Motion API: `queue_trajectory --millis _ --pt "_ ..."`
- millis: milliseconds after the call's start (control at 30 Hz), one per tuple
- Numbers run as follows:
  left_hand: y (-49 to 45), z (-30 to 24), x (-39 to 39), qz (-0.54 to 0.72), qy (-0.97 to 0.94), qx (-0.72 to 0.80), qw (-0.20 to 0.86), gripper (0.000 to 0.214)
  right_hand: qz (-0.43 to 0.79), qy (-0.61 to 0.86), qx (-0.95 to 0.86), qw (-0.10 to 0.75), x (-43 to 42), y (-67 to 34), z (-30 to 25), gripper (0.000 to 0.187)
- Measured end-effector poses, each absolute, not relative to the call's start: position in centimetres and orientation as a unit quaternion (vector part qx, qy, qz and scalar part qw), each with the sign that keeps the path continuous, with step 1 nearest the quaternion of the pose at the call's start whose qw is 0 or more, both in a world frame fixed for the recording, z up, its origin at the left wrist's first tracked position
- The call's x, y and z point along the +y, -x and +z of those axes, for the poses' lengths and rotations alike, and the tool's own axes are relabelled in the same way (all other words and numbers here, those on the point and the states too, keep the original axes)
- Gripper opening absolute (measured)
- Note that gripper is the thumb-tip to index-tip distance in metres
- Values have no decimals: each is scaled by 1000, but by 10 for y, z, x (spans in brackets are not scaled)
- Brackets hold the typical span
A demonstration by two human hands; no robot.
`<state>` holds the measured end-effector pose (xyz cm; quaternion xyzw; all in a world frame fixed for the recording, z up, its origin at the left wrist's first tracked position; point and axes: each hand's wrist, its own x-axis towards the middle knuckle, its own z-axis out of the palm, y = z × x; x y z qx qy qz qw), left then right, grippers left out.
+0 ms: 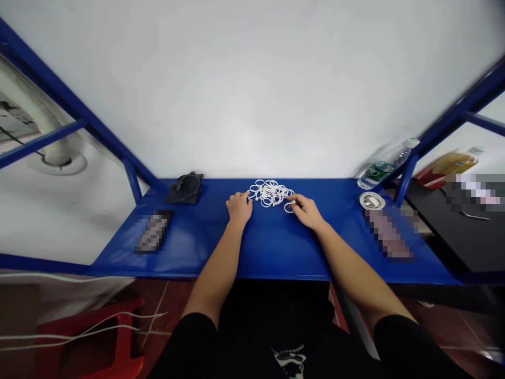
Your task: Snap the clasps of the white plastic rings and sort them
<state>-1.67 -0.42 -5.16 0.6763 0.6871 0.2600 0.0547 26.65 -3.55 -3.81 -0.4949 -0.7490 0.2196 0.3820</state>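
A loose pile of thin white rings lies on the blue tabletop, many of them overlapping. My left hand rests at the pile's left edge, fingers loosely bent and thumb apart, with its fingertips close to an outer ring; I see nothing held in it. On the right side of the pile, my right hand has thumb and fingers closed on a single white ring, which hangs out to the left of the fingertips near the surface. Part of that ring is hidden by the fingers.
On the blue table lie a crumpled black bag and a pixelated item at left. At right are a clear water bottle, a white coil and another pixelated item. Blue posts flank both sides; a red stool stands below left.
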Motion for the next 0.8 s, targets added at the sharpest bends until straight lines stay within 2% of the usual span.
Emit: queue_trajectory --millis 133,367,533,700,800 --pt "14 -50 -5 261 -672 690 58 17 193 500 -763 361 -35 -273 -29 29" --pt "14 -42 -6 362 -635 681 38 13 174 506 -792 296 -29 -287 -24 29" --pt "-1 -39 -13 440 -683 583 36 16 80 543 -752 365 -32 -278 -28 22" --pt "-27 -39 -28 486 -706 511 58 21 103 462 -792 387 -48 -250 -28 25" --pt "-38 -41 -39 506 -713 469 121 21 112 432 -806 389 -57 -236 -25 28"
